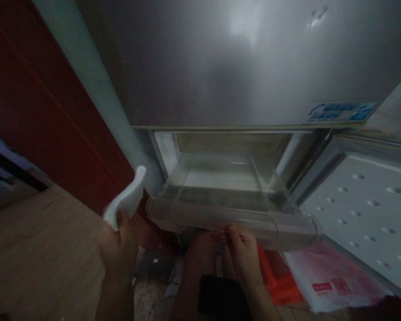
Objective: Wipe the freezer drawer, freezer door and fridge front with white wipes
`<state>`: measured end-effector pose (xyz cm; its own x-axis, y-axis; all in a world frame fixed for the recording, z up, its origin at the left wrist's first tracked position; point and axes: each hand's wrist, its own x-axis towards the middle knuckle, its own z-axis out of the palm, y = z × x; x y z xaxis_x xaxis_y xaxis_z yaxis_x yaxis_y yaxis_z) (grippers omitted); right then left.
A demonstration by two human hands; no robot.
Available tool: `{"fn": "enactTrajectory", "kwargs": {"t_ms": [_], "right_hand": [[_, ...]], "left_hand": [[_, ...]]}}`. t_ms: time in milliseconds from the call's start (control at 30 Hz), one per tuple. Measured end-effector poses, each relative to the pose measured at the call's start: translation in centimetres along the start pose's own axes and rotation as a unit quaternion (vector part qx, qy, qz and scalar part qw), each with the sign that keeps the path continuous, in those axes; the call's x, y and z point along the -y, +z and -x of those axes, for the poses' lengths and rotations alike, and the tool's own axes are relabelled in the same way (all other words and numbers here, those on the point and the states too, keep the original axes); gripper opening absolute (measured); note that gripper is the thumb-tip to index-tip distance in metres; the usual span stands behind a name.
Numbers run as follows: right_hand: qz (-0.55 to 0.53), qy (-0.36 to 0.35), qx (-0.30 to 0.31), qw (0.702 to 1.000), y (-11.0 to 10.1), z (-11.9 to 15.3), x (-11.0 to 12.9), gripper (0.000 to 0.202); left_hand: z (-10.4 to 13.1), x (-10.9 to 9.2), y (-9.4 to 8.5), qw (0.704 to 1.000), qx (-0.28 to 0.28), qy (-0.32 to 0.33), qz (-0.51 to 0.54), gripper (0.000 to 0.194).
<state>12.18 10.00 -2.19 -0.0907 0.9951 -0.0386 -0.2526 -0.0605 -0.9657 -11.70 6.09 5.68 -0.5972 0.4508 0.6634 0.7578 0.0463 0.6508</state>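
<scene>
My left hand (120, 240) is raised left of the fridge opening, its fingers closed around a folded white cloth (128, 196). The cloth's free end points up and stands apart from the drawer. A clear plastic freezer drawer (200, 216) is pulled partway out of the lower compartment, with nothing visible inside. With thumb on top, my right hand (242, 252) grips the lower front edge of this drawer near its middle. Part of the fingers is hidden beneath the edge.
The lower fridge door (364, 209) hangs open on the right. Above is the closed upper door (220, 67). An orange container (277, 281) and a plastic bag (337, 281) lie below right. A black phone-like object (220, 294) is near my legs. A red door frame (70, 120) stands left.
</scene>
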Motion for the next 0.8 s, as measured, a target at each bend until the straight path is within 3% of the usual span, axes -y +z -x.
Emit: {"fn": "enactTrajectory", "kwargs": {"t_ms": [33,133,233,333,500,633,733,800], "right_hand": [[0.000,0.001,0.001,1.000,0.1,-0.3,0.0,0.049],[-0.031,0.006,0.001,1.000,0.4,-1.1,0.4,0.047],[-0.087,0.011,0.000,0.996,0.6,-1.8,1.1,0.043],[-0.109,0.012,-0.005,0.994,0.3,-2.2,1.5,0.041],[-0.104,0.015,0.013,0.994,-0.5,-2.1,1.0,0.044],[-0.101,0.016,0.028,0.994,-1.2,-1.3,1.1,0.046],[-0.113,0.001,0.003,0.994,-2.4,-0.3,1.5,0.039],[-0.101,-0.008,-0.049,0.994,-3.8,0.6,1.4,0.040]], "left_hand": [[-0.2,-0.1,0.4,1.000,0.017,0.024,-0.001,0.043],[-0.5,-0.1,2.0,0.981,0.146,0.117,0.042,0.040],[-0.4,0.2,3.3,0.964,0.208,0.163,0.034,0.043],[-0.4,0.3,4.0,0.957,0.208,0.200,0.016,0.048],[-0.3,-0.1,4.3,0.963,0.203,0.175,-0.002,0.051],[0.2,0.1,4.4,0.957,0.209,0.203,-0.009,0.058],[1.2,-0.3,4.6,0.950,0.206,0.233,-0.039,0.062],[2.1,-1.1,4.9,0.945,0.203,0.252,-0.049,0.063]]}}
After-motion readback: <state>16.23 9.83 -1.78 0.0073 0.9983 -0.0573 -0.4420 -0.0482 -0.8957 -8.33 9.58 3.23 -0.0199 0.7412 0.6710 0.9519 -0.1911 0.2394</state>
